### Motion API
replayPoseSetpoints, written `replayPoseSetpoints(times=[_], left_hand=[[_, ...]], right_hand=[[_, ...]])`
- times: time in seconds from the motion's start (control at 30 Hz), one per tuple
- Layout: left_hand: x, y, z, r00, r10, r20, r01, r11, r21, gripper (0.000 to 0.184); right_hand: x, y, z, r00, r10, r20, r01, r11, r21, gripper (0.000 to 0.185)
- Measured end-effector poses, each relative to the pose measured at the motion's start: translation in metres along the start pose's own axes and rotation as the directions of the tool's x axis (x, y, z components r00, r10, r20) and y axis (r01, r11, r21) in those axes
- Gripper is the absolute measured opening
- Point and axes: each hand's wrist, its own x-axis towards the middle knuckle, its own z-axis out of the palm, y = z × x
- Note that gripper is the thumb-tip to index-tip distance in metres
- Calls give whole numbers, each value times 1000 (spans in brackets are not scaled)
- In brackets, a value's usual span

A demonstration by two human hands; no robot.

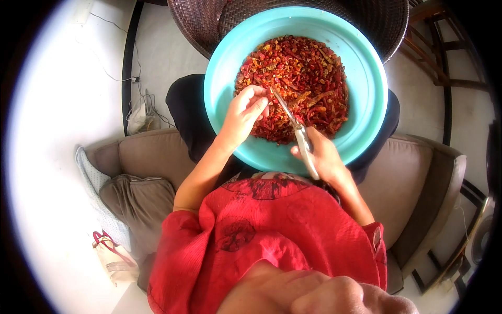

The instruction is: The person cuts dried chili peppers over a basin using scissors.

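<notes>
Holding a pair of scissors (297, 123) by the handles, the right hand (319, 154) curls over the near side of a wide turquoise basin (367, 112), with the blades pointing forward and leftward over the contents. The left hand (250, 109) is narrowed to a pinch, thumb and fingers together just beside the scissor tips, with a small reddish chili piece (271, 90) at the fingertips; most of it is hidden, so its full shape cannot be told. Whether the blades are fully together is also hard to tell. Below both hands, inside the basin, lies a broad heap of dried chilies (298, 63), mostly small red and orange bits, with some longer, wrinkled pods toward the right and near the blades. The basin sits between the person's knees, in dark trousers (184, 102), and its far side overlaps a dark brown woven basket (197, 23). The person wears a red top (282, 214) with dark patterns and sits on a beige-brown sofa (405, 170). On the left part of the sofa are a brown cushion (140, 204) and a pale patterned cloth (98, 180), with a cream bag (116, 259) with red handles beside them. Thin cables (148, 102) lie on the floor at the left, and wooden furniture (442, 52) stands at the upper right.
</notes>
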Motion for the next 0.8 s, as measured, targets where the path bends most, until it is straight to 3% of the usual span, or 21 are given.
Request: replayPoseSetpoints(times=[0.1, 0.23, 0.4, 0.7, 0.8], left_hand=[[-1, 2, 3, 1000, -15, 9, 16, 999, -47, 8], [0, -1, 6, 998, 9, 60, -2, 994, -106, 5], [3, -6, 6, 997, 69, 39, -66, 996, -57, 3], [1, -5, 2, 999, 49, 24, -50, 998, 28, 4], [1, -3, 2, 999, 34, 25, -35, 999, 25, 5]], right_hand=[[2, 8, 6, 989, -139, -49, 136, 988, -68, 61], [4, 1, 6, 991, -124, -59, 118, 989, -91, 59], [9, -1, 10, 970, -139, -200, 112, 984, -141, 46], [4, 0, 8, 988, -99, -119, 103, 994, 31, 36], [6, 10, 8, 996, -73, -44, 77, 990, 114, 41]])
